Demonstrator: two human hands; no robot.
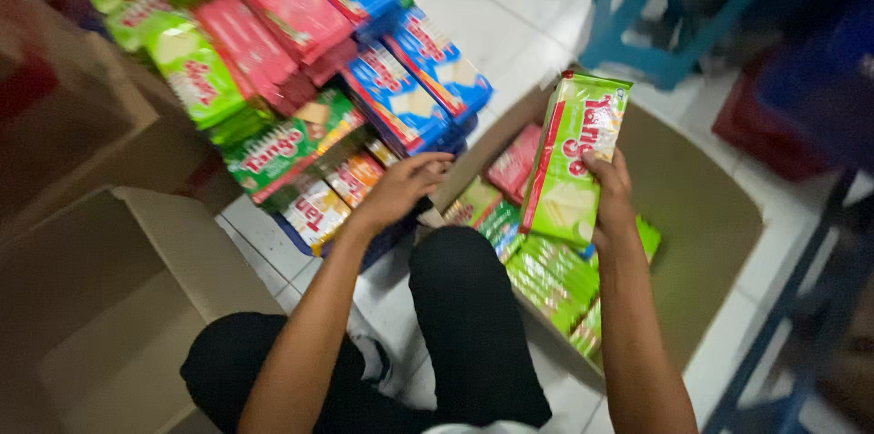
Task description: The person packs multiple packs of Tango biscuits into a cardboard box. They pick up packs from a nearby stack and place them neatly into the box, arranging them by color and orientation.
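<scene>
My right hand (608,190) grips a green wafer packet (574,156) and holds it upright above an open cardboard box (701,215). Inside that box lie several more green packets (551,275) and a pink one (517,163). My left hand (405,183) reaches toward the stack of snack packets on the left, its fingers curled on the edge of the pile near an orange and white packet (319,211). I cannot tell whether it holds one. My black-trousered knee (460,306) sits between my arms.
A tall pile of pink (273,24), blue (410,88) and green (196,70) packets leans at the upper left. An empty open cardboard box (100,306) stands at the lower left. Blue stool legs (674,24) and a blue frame (801,306) stand on the white tiled floor at right.
</scene>
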